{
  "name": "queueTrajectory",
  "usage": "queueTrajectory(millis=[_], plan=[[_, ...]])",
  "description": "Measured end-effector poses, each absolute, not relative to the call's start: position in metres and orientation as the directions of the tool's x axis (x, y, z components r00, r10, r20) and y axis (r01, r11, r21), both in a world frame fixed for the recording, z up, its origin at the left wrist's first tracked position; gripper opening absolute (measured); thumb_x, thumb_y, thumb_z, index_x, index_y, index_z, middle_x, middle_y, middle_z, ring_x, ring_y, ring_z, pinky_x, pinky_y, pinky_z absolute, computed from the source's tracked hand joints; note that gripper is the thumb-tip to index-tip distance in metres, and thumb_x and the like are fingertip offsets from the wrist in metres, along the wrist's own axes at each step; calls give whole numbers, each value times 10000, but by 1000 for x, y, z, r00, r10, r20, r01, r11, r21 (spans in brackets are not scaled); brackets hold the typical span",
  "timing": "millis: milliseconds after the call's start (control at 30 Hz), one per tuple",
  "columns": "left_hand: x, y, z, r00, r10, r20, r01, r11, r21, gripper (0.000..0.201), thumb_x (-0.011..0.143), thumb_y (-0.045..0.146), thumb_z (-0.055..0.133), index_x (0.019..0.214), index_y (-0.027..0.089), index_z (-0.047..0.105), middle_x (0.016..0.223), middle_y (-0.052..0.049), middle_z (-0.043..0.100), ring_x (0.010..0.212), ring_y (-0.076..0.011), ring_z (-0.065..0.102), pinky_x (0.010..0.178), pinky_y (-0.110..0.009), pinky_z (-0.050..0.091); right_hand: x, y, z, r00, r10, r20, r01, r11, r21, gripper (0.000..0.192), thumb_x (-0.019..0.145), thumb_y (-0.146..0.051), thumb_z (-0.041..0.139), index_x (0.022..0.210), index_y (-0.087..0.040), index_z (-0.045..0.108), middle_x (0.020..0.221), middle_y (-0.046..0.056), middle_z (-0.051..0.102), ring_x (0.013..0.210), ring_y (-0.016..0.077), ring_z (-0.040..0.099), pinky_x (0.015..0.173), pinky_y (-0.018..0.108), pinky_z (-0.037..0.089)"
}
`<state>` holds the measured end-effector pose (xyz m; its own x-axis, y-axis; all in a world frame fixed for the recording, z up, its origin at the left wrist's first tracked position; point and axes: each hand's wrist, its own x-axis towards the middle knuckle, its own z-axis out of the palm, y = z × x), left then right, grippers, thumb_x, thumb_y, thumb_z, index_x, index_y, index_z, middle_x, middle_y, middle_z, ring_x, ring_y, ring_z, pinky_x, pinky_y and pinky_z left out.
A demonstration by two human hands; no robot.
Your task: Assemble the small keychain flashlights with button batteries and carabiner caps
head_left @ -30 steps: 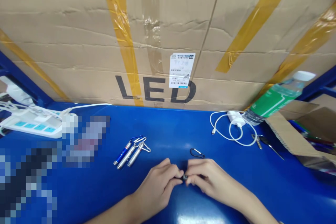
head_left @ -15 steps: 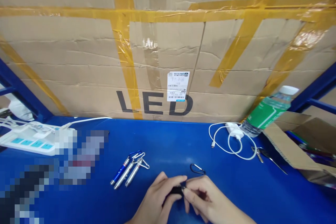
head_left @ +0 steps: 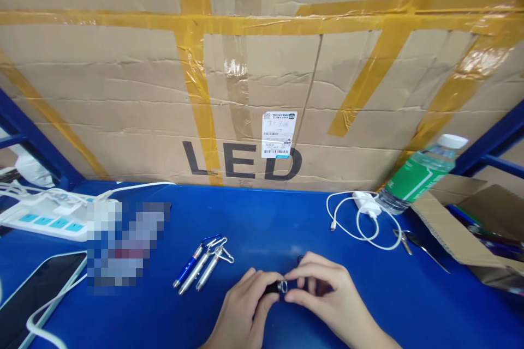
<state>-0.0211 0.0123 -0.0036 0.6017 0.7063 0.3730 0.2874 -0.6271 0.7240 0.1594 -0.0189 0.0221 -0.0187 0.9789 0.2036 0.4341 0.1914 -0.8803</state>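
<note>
My left hand (head_left: 245,305) is closed around a short black barrel (head_left: 272,287) that looks like a penlight, most of it hidden by my fingers. From its right end sticks a small silver metal loop (head_left: 284,287). My right hand (head_left: 331,294) is beside that loop, thumb and forefinger parted just to its right. Behind my right fingers, a bit of a black carabiner (head_left: 300,259) shows on the blue table (head_left: 262,223). To the left lie a blue penlight (head_left: 189,268) and two silver penlights (head_left: 194,276), side by side, with clips at their far ends.
A large taped carton (head_left: 123,120) stands across the back. At left are a power strip (head_left: 49,223), a phone (head_left: 39,294) with a white cable, and a blurred item. At right are a charger (head_left: 365,203), a bottle (head_left: 421,174), a metal tool (head_left: 426,251) and an open box (head_left: 450,234).
My right thumb and forefinger have parted from the barrel's end, uncovering the silver loop. My right hand has risen slightly and now covers most of the carabiner.
</note>
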Motion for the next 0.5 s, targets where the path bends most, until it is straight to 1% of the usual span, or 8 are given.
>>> queueTrajectory(millis=[133, 267, 400, 500], plan=[[-22, 13, -1, 610, 710, 351, 288, -612, 737, 209, 911, 142, 372, 988, 238, 542, 872, 2, 692, 768, -157, 638, 828, -276, 465, 160, -19, 19, -28, 956, 294, 447, 275, -851, 258, 712, -432, 710, 720, -179, 760, 640, 41, 601, 452, 91, 486, 416, 203, 402], [-22, 13, -1, 607, 727, 320, 317, -591, 742, 212, 908, 150, 368, 971, 236, 552, 850, 1, 685, 752, -161, 619, 715, -240, 474, 161, -19, 17, -33, 942, 334, 453, 312, -835, 226, 720, -404, 712, 736, -184, 762, 649, 40, 611, 443, 88, 495, 412, 198, 411], [-22, 11, -2, 589, 743, 318, 328, -580, 746, 217, 906, 165, 356, 958, 230, 557, 774, 1, 661, 711, -164, 608, 655, -230, 463, 162, -20, 17, -50, 944, 328, 457, 313, -833, 214, 742, -391, 695, 751, -190, 766, 672, 45, 620, 463, 94, 513, 425, 196, 417], [-22, 11, -2, 605, 734, 308, 327, -582, 745, 217, 902, 162, 356, 942, 225, 559, 789, 0, 664, 718, -167, 610, 648, -233, 461, 162, -20, 18, -55, 957, 284, 456, 277, -846, 213, 738, -387, 697, 716, -186, 764, 669, 46, 617, 475, 98, 523, 427, 195, 407]])
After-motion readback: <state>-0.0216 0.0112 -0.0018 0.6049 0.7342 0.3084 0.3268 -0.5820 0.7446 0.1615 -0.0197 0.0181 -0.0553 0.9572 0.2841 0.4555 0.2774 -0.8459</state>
